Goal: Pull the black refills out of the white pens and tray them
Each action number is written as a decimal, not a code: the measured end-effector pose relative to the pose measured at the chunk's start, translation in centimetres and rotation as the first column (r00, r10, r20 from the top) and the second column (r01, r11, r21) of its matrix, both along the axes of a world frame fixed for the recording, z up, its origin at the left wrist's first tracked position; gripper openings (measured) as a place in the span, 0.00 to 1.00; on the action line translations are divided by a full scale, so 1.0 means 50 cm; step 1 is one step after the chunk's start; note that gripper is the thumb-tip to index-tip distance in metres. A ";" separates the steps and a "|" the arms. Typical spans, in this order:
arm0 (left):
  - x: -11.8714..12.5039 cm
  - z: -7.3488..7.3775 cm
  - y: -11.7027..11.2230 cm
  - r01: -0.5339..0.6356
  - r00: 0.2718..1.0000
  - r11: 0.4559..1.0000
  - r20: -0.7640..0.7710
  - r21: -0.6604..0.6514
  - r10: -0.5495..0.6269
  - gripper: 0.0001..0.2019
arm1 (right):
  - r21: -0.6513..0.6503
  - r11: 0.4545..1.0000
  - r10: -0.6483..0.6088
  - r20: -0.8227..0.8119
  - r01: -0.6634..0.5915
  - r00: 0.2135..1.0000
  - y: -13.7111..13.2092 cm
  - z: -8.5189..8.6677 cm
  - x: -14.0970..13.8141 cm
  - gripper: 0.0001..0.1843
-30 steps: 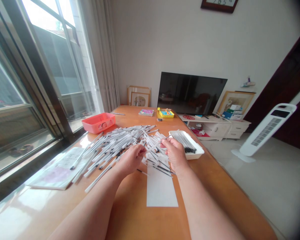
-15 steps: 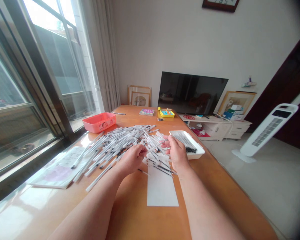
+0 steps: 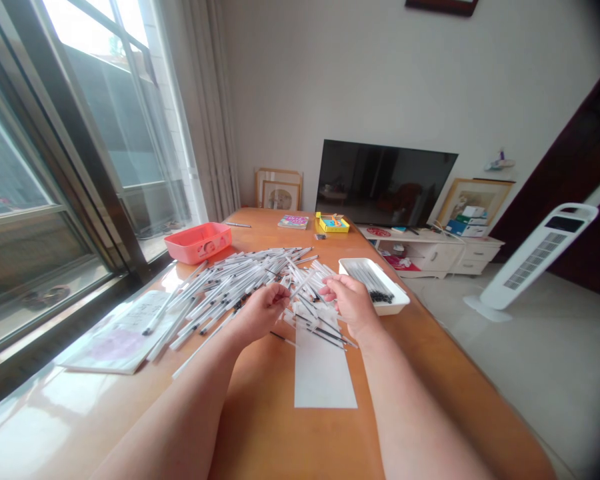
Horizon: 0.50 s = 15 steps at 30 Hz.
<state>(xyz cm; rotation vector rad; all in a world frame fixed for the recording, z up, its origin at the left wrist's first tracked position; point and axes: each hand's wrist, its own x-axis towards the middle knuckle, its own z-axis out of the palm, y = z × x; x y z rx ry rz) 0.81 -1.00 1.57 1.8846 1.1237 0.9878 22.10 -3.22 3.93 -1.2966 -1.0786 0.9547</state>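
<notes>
My left hand (image 3: 264, 312) is closed in a pinch on a clear pen tube (image 3: 303, 287), which points up and to the right from the fingertips. Across from it, my right hand (image 3: 351, 301) has its fingers stretched toward the tube, slightly apart, and nothing shows in them. Thin black-ended pen refills (image 3: 325, 330) lie below the hands, over a white sheet of paper (image 3: 325, 383). A large heap of clear pen barrels with black ends (image 3: 245, 280) spreads to the left. Just beyond my right hand sits a white tray (image 3: 399, 307) holding many pens with black ends.
A red plastic basket (image 3: 200, 245) stands at the table's left edge, near the window. A booklet (image 3: 115, 337) lies under some barrels. Farther back are a colourful book (image 3: 293, 222) and a yellow box (image 3: 334, 228). The wooden table (image 3: 265, 413) ends at the right, beside a tower fan (image 3: 533, 267).
My right hand has come off the tube, its fingers now loosened and a little to the left. The left hand still holds the tube, now tilted more upward. The view has shifted slightly.
</notes>
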 end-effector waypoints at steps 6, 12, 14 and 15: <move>-0.012 0.035 -0.015 0.067 0.972 0.974 0.235 -0.216 -0.015 0.11 | -0.034 0.994 0.109 0.088 -0.106 0.990 0.001 -0.016 -0.005 0.14; -0.020 0.038 -0.010 0.082 0.955 0.959 0.296 -0.271 0.002 0.11 | -0.021 0.989 0.149 0.220 -0.148 0.964 0.008 -0.034 -0.007 0.13; -0.022 0.034 -0.006 0.068 0.952 0.959 0.305 -0.276 0.021 0.10 | -0.027 0.987 0.161 0.261 -0.159 0.952 0.009 -0.037 -0.007 0.13; -0.023 0.032 -0.005 0.064 0.950 0.958 0.310 -0.279 0.027 0.10 | -0.029 0.986 0.164 0.278 -0.162 0.947 0.009 -0.038 -0.008 0.13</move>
